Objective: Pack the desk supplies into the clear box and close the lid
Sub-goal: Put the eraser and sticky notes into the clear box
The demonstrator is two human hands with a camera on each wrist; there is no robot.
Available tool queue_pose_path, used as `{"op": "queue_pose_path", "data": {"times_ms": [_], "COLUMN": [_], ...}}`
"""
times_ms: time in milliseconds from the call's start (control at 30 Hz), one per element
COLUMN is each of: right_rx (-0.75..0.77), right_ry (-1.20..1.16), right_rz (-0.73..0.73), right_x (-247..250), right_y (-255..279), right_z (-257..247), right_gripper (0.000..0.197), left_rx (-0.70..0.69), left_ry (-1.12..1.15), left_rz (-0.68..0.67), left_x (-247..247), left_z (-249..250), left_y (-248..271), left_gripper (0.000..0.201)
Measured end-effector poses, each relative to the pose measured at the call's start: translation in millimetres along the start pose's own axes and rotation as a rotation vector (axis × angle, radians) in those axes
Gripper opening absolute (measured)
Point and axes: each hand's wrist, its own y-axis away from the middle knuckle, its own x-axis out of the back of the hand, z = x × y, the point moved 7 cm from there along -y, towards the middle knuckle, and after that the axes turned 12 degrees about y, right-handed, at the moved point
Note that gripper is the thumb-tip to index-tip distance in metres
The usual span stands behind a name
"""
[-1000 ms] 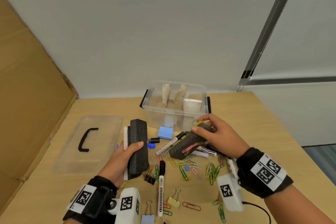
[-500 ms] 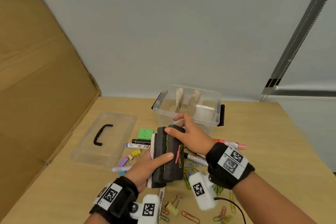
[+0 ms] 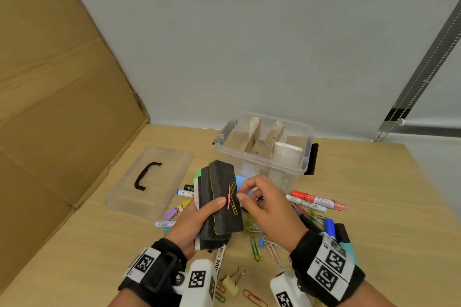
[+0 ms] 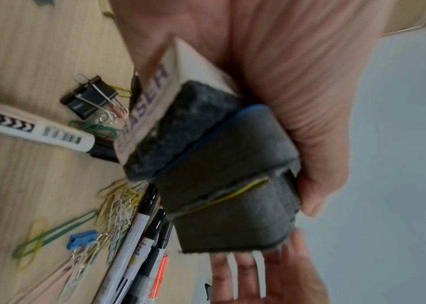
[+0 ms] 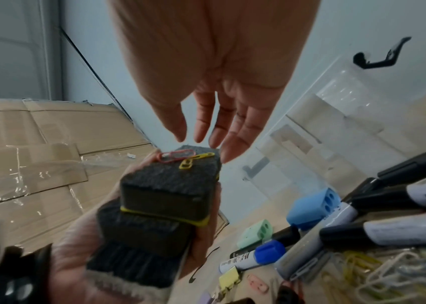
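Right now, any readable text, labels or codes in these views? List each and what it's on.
"ASER", purple letters, start hidden: white side of the black felt eraser stack gripped by the left hand.
Barcode and print on the white whiteboard marker: blurred.
Red marker label: too small.
Square black-and-white wristband tags: patterns, no text.

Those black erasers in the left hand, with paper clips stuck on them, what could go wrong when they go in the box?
The pink and yellow paper clips merely cling to the stacked erasers, so they might drop off on the way. The left hand grips several erasers at once; one could slip. The clear box already holds upright dividers, so the stack may not fit.
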Motion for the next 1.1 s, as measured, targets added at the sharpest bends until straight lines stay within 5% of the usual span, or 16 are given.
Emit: {"op": "queue_pose_path", "data": {"times_ms": [300, 467, 567, 667, 1100], "right_rx": [-0.076, -0.113, -0.150, -0.147, -0.218], "right_ry": [-0.019, 0.256, 0.404, 0.259, 0.089], "right_rz": [-0.094, -0.198, -0.080, 0.025, -0.041], "right_x": [-11, -17, -5, 0, -17], "right_y": [-2, 12, 11, 5, 0], "right_z": [4, 21, 25, 9, -9], "right_gripper": [0.017, 0.015, 0.009, 0.008, 0.011], "left_rx": [0.016, 0.020, 0.023, 0.029, 0.022], "left_ry": [-0.027, -0.040, -0.061, -0.106, -0.145], "left_rz": [-0.007, -0.027, -0.045, -0.067, -0.139], "left_x": [5, 10, 11, 7, 9], "left_z": [-6, 0, 2, 0, 7], "left_y": [-9, -11, -11, -11, -8], "left_gripper": [0.048, 0.048, 0.048, 0.046, 0.057]}}
